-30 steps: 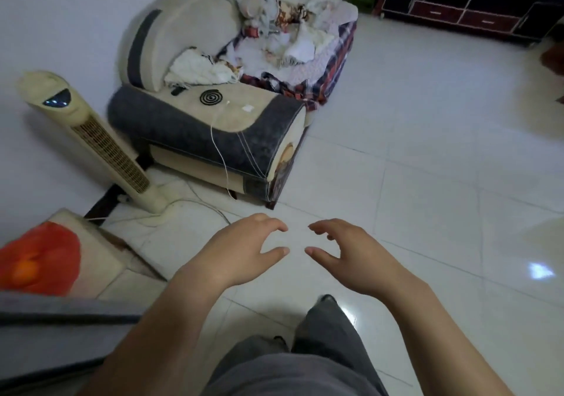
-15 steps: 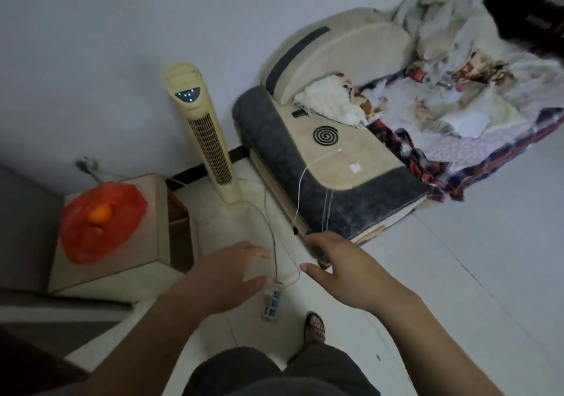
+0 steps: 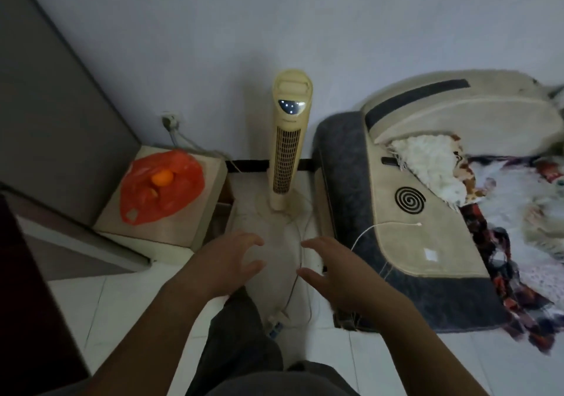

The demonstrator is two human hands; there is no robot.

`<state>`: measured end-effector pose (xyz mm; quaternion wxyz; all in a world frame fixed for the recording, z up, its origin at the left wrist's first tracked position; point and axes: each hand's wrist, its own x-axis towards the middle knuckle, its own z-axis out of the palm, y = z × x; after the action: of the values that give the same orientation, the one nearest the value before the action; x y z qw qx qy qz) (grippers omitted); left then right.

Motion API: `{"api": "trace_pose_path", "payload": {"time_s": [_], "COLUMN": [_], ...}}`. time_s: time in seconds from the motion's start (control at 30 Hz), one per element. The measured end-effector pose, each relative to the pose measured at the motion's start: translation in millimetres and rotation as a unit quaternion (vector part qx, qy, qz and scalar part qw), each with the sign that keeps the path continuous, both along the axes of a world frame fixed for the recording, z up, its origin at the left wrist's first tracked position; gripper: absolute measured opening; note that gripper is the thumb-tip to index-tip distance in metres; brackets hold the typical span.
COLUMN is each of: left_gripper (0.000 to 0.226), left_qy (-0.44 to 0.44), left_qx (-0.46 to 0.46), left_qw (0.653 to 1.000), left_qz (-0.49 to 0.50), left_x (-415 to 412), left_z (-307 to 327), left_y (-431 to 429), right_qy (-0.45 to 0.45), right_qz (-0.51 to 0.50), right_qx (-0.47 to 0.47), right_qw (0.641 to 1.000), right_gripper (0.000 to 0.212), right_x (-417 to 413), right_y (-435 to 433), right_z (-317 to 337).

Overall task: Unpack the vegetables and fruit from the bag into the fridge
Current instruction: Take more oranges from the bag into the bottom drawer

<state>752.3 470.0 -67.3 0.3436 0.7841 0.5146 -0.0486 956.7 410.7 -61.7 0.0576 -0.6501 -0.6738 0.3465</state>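
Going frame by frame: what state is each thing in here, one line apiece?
Bag: lying slumped on the cabinet, an orange showing in it.
Fan: upright, panel lit.
Left hand: open, empty.
Right hand: open, empty.

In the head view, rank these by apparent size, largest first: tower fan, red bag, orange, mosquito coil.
1. tower fan and red bag: too close to rank
2. mosquito coil
3. orange, lying in the bag

One head-worn wide-angle view — forward and steeply down, close over left hand (image 3: 224,262) and right hand (image 3: 340,278)
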Motion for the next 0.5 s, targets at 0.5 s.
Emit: {"api": "trace_pose_path", "payload": {"time_s": [0.5], "left_gripper": [0.042], "left_qy": [0.082], "left_qx": [-0.036], "left_qw": [0.993], "left_qz": [0.082], "left_x": [-131.6], "left_z": [-46.0], "left_y": [244.2], "right_qy": [-0.020], "right_qz": [0.155], "right_qx": [-0.006], "right_qw": [0.988], "right_gripper": [0.048], "right_x": [-127.7], "right_y": [289.5], "right_z": [-43.9]}}
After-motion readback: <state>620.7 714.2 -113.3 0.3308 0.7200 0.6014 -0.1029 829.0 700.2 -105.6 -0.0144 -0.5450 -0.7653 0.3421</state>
